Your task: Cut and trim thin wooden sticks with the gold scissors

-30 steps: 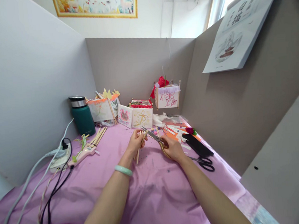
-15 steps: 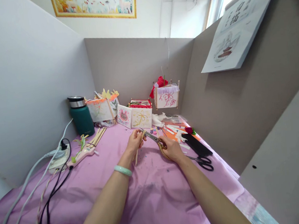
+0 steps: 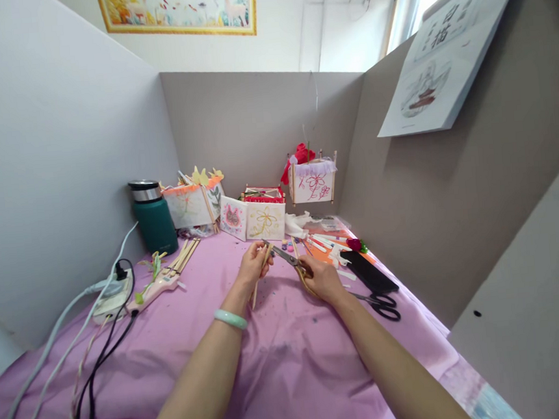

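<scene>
My left hand (image 3: 253, 264) pinches thin wooden sticks (image 3: 254, 296), which point down toward the purple cloth (image 3: 284, 378). A pair of scissors (image 3: 287, 257) with gold-coloured handles is gripped in my right hand (image 3: 321, 277), its blades reaching left to the top of the sticks at my left fingertips. Whether the blades touch the sticks is too small to tell. A green bangle circles my left wrist.
A green bottle (image 3: 155, 223), a pink glue gun (image 3: 156, 287) and a power strip (image 3: 114, 302) with cables are at the left. Decorated paper boxes line the back. Black-handled scissors (image 3: 383, 306), a black phone-like slab (image 3: 369, 271) and markers lie at the right.
The whole view has shifted very slightly. Both hands keep nearly the same pose, with the scissors still at the sticks.
</scene>
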`<control>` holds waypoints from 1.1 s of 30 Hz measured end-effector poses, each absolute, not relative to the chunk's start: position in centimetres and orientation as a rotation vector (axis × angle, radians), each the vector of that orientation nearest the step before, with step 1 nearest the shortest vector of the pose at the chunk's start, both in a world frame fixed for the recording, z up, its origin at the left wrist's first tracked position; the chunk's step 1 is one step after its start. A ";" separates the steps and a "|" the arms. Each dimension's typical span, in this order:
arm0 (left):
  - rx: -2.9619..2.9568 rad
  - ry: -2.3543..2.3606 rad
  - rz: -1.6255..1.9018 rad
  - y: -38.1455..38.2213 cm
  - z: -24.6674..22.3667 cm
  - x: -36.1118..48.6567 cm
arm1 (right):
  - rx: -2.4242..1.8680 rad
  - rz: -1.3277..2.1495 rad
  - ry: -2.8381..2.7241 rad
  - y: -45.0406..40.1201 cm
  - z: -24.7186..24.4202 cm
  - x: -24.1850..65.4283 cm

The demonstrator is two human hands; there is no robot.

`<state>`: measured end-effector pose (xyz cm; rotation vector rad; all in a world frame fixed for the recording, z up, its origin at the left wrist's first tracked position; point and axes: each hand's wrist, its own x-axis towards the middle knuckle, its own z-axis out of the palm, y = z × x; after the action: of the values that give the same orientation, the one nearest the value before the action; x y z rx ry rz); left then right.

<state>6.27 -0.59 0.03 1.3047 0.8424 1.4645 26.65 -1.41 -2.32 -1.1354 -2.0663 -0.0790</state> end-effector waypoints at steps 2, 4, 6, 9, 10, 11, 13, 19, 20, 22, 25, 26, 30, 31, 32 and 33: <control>1.312 0.841 1.467 -0.6 0.0 6.3 | -1.121 -0.079 -2.070 -1.5 -2.3 26.6; 1.331 0.846 1.473 -0.7 0.0 6.2 | -1.114 -0.076 -2.075 -1.6 -2.3 26.7; 1.352 0.849 1.479 -0.7 -0.1 6.2 | -1.116 -0.073 -2.071 -1.6 -2.4 26.7; 1.371 0.847 1.478 -0.6 -0.1 6.2 | -1.121 -0.068 -2.072 -1.6 -2.3 26.8; 1.372 0.846 1.477 -0.6 -0.1 6.1 | -1.124 -0.065 -2.073 -1.6 -2.3 26.8; 1.371 0.845 1.475 -0.6 -0.1 6.1 | -1.130 -0.062 -2.074 -1.6 -2.3 26.8; 1.358 0.848 1.474 -0.6 0.0 6.2 | -1.145 -0.050 -2.076 -1.5 -2.3 26.9; 1.323 0.851 1.467 -0.5 -0.1 6.2 | -1.146 0.022 -2.073 -1.3 -2.4 27.0; 1.323 0.847 1.467 -0.5 -0.2 6.1 | -1.140 0.020 -2.073 -1.4 -2.4 27.0; 1.324 0.836 1.475 -0.5 -0.2 6.1 | -1.130 0.000 -2.078 -1.5 -2.4 26.9; 1.321 0.822 1.479 -0.6 -0.1 6.0 | -1.134 -0.009 -2.091 -1.7 -2.3 26.8; 1.320 0.818 1.476 -0.6 -0.1 6.0 | -1.139 -0.002 -2.093 -1.7 -2.3 26.8; 1.329 0.800 1.457 -0.7 0.0 5.9 | -1.147 0.036 -2.091 -1.8 -2.2 26.8; 1.330 0.797 1.453 -0.7 0.0 5.9 | -1.148 0.040 -2.087 -1.8 -2.2 26.8; 1.329 0.793 1.450 -0.7 0.0 5.9 | -1.148 0.044 -2.085 -1.8 -2.2 26.8; 1.325 0.790 1.449 -0.6 0.0 5.8 | -1.146 0.049 -2.083 -1.7 -2.2 26.8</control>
<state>5.85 -0.64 -0.02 1.3255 0.7899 1.4489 26.84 -1.74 -2.17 -1.1460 -2.0830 0.0490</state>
